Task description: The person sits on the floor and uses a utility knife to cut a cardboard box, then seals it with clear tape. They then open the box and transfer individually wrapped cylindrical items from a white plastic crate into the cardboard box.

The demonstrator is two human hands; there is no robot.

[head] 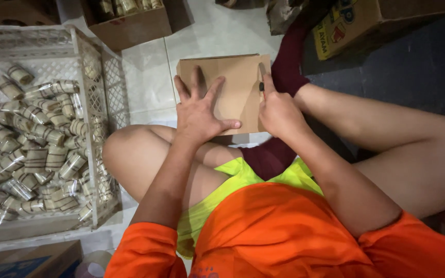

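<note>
Brown cardboard piece [235, 87] lies flat on white tile floor [150, 77], just beyond the person's knees, centre of view. Left hand [199, 113]: palm down on the cardboard, fingers spread wide, thumb out to the right. Right hand [276, 110] at cardboard's right edge, fingers curled, index finger extended along the edge w/ small dark object [261, 86] against it; can't tell what it is. White plastic crate [99, 87] far left, filled w/ small clear-wrapped rolls [37, 149]. Cardboard boxes [130, 25] further back.
</note>
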